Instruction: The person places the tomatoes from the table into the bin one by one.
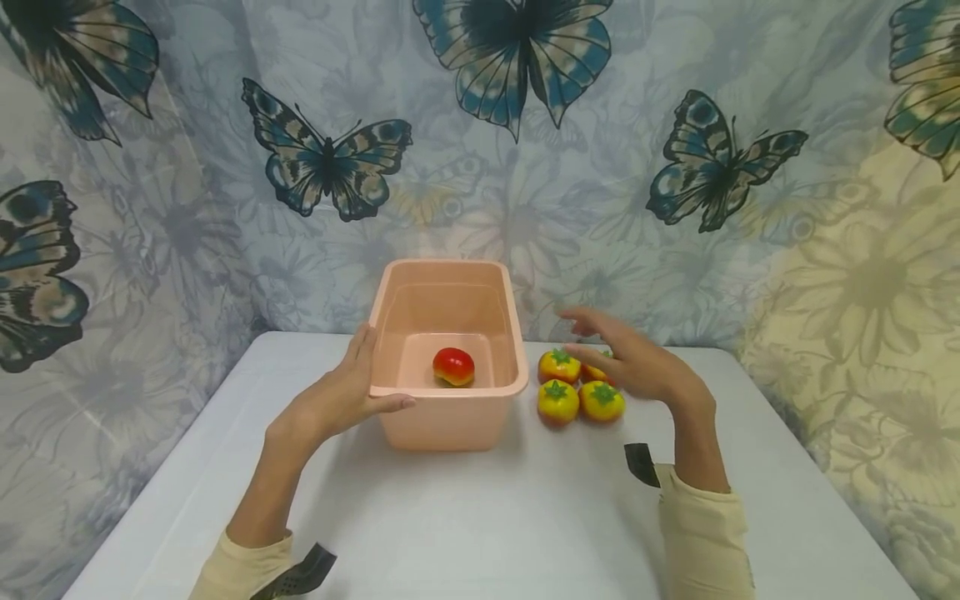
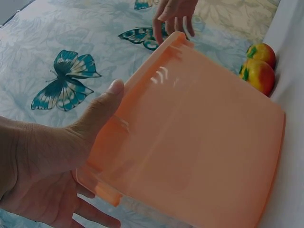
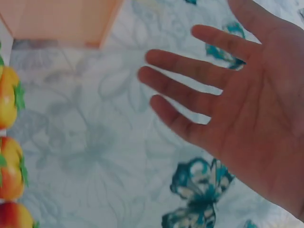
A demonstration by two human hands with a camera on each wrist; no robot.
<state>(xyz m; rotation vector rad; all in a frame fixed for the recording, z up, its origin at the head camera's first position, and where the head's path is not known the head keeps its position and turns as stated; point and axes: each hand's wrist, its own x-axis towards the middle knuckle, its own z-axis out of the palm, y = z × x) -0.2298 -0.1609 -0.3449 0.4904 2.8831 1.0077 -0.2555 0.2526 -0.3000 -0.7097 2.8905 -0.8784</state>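
Left grip (image 1: 330, 404): Here I am at the near left corner of the tub (image 1: 446, 423), fingers straight along its side, thumb across the front rim, touching rather than clamped round it. Steadying duty, I'd say! What have you got?

Right grip (image 1: 637, 358): Nothing at all! I'm in mid-air, fingers loosely spread, palm bare, above the four yellow-and-red fruits (image 1: 557, 403). Looks like a reach to me, though it could be a release. A pick from here calls for me to drop over a green top and close round the sides.

Left grip: And for me to stop the tub sliding. Inside it, one red fruit (image 1: 453, 365), yellowish below, lies on the floor, right of centre, with bare room around it.

Right grip: My four sit outside, just beside the right wall, two by two; I partly cover the back right one.

Left grip: All on the white worktop (image 1: 570, 517), butterfly-printed cloth (image 1: 517, 242) behind!
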